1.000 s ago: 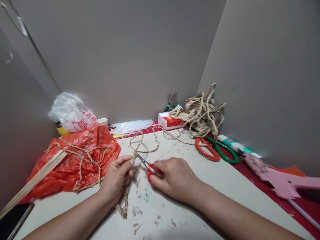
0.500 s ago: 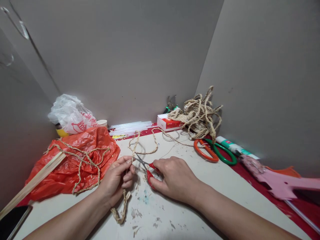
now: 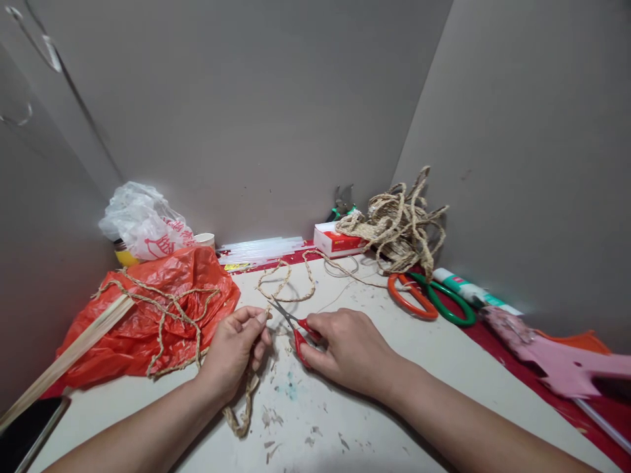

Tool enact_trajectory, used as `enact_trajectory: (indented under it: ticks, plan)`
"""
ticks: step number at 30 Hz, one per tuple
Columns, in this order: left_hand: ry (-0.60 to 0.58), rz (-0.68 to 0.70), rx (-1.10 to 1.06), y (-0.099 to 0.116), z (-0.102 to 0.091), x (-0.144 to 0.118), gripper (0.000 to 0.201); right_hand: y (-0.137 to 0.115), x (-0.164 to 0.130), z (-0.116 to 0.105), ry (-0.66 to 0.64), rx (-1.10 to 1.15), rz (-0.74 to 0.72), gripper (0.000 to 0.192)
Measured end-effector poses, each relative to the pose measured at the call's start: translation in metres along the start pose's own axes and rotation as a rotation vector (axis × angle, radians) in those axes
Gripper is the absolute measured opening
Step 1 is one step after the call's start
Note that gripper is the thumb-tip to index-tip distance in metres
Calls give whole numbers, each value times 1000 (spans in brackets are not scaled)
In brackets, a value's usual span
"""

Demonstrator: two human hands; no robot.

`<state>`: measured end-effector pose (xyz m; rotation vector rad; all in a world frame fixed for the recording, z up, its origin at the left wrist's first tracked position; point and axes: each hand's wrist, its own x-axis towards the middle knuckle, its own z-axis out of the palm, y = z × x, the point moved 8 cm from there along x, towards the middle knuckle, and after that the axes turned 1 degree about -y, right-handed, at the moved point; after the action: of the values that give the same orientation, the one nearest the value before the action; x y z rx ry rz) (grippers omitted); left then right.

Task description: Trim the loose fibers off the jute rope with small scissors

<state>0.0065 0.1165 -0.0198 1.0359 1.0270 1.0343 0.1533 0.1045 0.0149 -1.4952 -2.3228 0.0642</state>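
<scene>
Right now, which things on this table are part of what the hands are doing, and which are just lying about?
In use:
left hand pinching the braided rope
right hand holding the small red scissors

Lying about:
big orange and green scissors
rope bundle
red plastic bag
glue sticks
red and white box

At the centre of the frame, the small scissors (image 3: 298,328) have red handles and grey metal blades, and the braided rope (image 3: 283,286) is straw-tan. The surface (image 3: 374,401) is off-white, flecked with tan scraps and a faint teal smear. At the left lies a glossy red-orange plastic bag (image 3: 148,315); above it, a clear white bag (image 3: 142,223) with red print. At the right, the large scissors (image 3: 428,299) have one orange and one green handle, near a pink cut-out (image 3: 566,364) on a dark red mat (image 3: 497,341).
</scene>
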Motion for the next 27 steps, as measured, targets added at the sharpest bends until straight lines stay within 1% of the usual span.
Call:
enact_trajectory:
  ticks: [4, 7, 13, 17, 23, 27]
  plan:
    - [-67, 4, 11, 1, 8, -2, 29, 4, 2, 1, -19, 9, 32, 21]
    - [-89, 6, 15, 2, 11, -2, 29, 5, 2, 0, -17, 1, 41, 20]
    - [-23, 22, -10, 3, 4, 0, 27, -4, 0, -3, -11, -34, -31, 21]
    - [-13, 31, -29, 3, 3, -1, 27, -12, -1, -5, -12, -52, -84, 22]
    - [21, 20, -52, 2, 1, -1, 29, -10, -1, -4, -34, -106, -38, 23]
    - [26, 21, -21, 1, 0, -2, 27, -12, -1, -6, -26, -102, -52, 24]
